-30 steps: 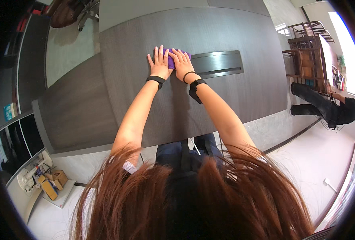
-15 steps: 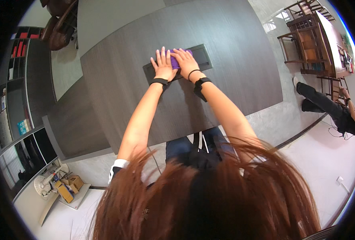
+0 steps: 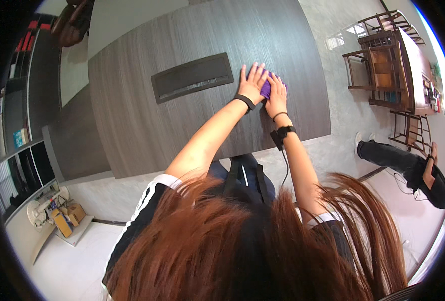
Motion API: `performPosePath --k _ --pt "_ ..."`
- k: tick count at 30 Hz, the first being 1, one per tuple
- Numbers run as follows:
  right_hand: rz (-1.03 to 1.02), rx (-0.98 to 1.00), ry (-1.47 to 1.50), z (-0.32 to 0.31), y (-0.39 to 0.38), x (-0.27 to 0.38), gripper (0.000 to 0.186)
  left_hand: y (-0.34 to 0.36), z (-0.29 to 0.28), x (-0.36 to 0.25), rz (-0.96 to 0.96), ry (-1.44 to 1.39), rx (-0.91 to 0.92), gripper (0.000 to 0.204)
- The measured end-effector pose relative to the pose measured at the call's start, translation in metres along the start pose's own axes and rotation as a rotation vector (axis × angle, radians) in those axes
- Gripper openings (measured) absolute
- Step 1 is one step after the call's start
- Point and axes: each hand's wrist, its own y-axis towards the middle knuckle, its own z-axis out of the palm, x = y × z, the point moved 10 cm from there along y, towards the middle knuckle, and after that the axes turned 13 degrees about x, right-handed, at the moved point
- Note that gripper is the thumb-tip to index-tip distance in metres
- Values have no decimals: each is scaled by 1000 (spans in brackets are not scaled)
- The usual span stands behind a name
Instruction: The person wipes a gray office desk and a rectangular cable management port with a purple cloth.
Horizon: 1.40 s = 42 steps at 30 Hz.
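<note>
Nearest, our right hand [image 3: 276, 96] and left hand [image 3: 253, 82], fingers spread flat, press side by side on a purple cloth [image 3: 267, 88] lying on the grey wooden table [image 3: 182, 120] near its right edge. Beyond them to the left, a dark recessed panel [image 3: 192, 76].

Most of the purple cloth [image 3: 267, 88] is hidden under the left hand [image 3: 252, 83] and right hand [image 3: 277, 95], so its shape cannot be told. At the right edge, another person [image 3: 408, 168] is cut off, with only dark-clad limbs showing.
</note>
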Motion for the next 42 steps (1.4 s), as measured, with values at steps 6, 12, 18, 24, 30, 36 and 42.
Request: performPosePath --k 6,12,18,24,30,36,42 --pt "149 -42 5 -12 -74 -19 72 -24 1 -68 156 -103 -61 70" --pt "179 -59 -32 -9 -111 -18 71 -60 3 -91 113 -116 -91 67" --pt "48 146 -107 29 -115 13 80 -107 11 -54 63 -209 -170 74" --pt "-271 287 -145 74 -72 99 80 -163 16 37 -193 -69 -139 86" --pt "-555 375 -146 157 -39 240 74 -275 22 162 -489 -201 -212 92" --pt "-762 480 -109 236 -96 370 74 -418 44 216 -693 -235 -144 100" --pt "-831 572 -104 238 -167 379 62 -472 66 178 -496 -326 25 98"
